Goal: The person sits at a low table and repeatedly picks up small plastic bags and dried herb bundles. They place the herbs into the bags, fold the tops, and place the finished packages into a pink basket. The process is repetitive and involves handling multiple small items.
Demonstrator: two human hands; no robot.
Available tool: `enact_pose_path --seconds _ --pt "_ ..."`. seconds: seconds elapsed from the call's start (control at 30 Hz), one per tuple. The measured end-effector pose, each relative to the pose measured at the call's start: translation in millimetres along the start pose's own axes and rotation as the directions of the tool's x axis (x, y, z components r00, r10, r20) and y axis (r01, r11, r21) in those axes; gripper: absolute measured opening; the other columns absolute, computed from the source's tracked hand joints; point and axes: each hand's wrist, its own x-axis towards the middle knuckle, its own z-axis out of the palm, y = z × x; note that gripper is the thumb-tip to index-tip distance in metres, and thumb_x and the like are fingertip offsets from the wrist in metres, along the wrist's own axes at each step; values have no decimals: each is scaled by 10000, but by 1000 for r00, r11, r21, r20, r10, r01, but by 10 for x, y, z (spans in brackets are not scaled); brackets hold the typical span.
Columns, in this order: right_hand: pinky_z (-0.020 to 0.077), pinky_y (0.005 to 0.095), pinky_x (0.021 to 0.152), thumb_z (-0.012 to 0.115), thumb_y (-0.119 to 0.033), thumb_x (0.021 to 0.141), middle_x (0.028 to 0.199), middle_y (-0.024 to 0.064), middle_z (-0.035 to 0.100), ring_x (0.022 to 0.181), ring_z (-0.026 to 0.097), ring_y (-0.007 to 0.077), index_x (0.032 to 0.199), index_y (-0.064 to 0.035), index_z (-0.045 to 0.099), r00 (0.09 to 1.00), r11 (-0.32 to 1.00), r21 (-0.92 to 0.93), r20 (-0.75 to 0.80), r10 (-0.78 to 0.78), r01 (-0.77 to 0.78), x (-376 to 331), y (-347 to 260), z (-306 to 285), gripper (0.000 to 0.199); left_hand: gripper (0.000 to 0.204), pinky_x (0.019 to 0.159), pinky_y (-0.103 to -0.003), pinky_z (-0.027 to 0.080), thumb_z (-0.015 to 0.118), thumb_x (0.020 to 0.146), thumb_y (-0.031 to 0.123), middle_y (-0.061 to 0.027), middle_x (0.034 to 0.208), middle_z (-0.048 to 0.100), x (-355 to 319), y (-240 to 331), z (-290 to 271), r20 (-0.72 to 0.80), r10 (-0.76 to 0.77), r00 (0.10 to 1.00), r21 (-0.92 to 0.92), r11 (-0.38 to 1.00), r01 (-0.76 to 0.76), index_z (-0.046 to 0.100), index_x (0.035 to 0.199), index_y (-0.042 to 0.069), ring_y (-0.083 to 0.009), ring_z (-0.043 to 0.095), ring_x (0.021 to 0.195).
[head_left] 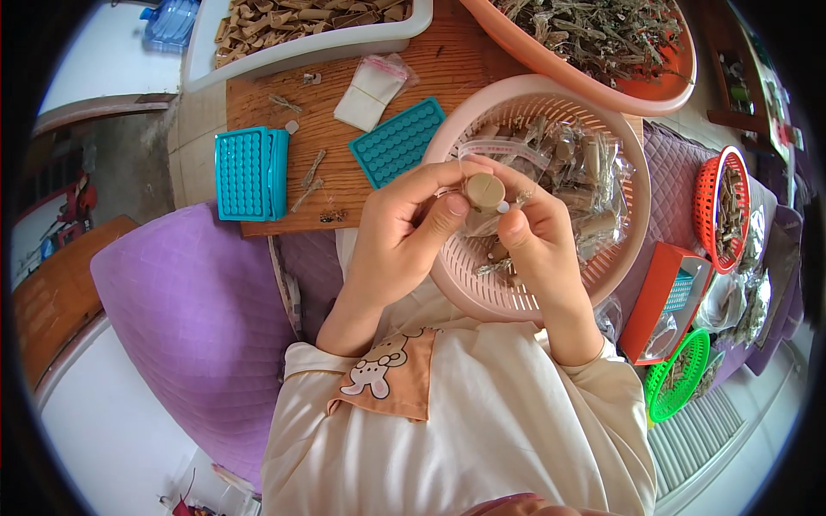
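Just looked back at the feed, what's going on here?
A person's left hand holds a tan cylindrical piece, with the right hand close beside it, above a pink slotted basket of filled clear bags. A clear zip bag shows there too; whether the piece is inside is unclear. On the wooden table, a turquoise tray lies left of the basket.

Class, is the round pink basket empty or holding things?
Holding things: filled clear bags lie inside the pink basket.
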Motion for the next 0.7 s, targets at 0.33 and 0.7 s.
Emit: enact_pose_path --seconds 0.33,0.7 --pt "416 248 793 450 -400 881 1013 77 574 923 517 117 1189 52 450 999 981 -184 -8 52 -53 -53 -79 -26 547 153 483 -220 382 617 786 115 -47 738 537 -55 90 67 -134 195 972 503 858 -104 632 921 44 -130 519 597" --pt "480 307 716 453 -21 861 953 163 612 877 611 264 1094 47 524 986 897 -440 -127 -108 41 -43 -3 148 253 307 456 -241 443 685 641 47 -21 838 516 -31 130 67 106 508 855 794 474 -380 633 943 66 -120 535 580"
